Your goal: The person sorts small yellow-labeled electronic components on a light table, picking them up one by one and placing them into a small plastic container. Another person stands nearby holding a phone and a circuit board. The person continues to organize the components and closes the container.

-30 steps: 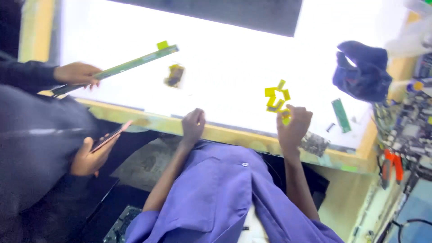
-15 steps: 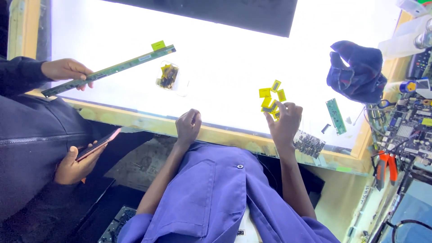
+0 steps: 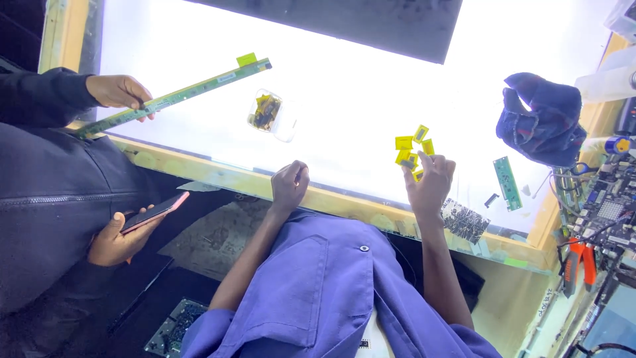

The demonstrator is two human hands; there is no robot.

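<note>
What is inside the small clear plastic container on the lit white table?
The small clear plastic container on the lit white table holds a jumble of yellow and dark small parts. Their kind and number cannot be told, and whatever lies beneath the pile is hidden.

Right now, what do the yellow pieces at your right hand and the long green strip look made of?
Yellow pieces: thin, flat film or tape, glossy, probably plastic; too small to be sure. Long green strip: rigid circuit board, judging by its matte green face and straight edges, held by another person's hand.

Blue-violet short-sleeved work shirt; small round button; bare forearms.
</note>
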